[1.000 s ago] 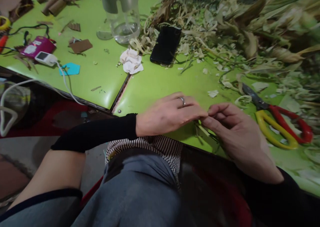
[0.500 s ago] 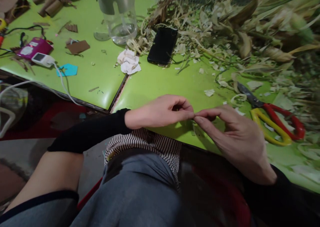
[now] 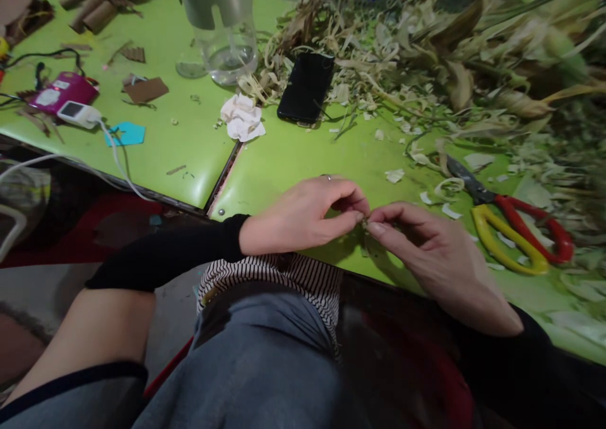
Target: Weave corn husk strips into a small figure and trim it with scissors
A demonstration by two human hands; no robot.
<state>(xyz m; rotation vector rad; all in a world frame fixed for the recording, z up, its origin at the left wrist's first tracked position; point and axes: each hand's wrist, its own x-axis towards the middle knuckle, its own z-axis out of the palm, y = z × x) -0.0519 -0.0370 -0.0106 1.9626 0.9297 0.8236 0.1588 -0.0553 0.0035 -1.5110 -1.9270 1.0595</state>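
My left hand, with a ring on one finger, and my right hand meet fingertip to fingertip just above the near edge of the green table. Both pinch a small thin piece of plant strip between thumb and fingers; it is too small to make out fully. A black sleeve covers my left forearm. Red and yellow scissors lie shut on the table to the right of my right hand.
A heap of dried husks and leaves fills the back right. A black phone, a crumpled tissue and a clear plastic jar stand behind my hands. At far left lie a pink device, a white charger and cardboard scraps.
My left hand turned so its ring went out of sight and came back, and both hands shifted slightly left, staying pinched together throughout.
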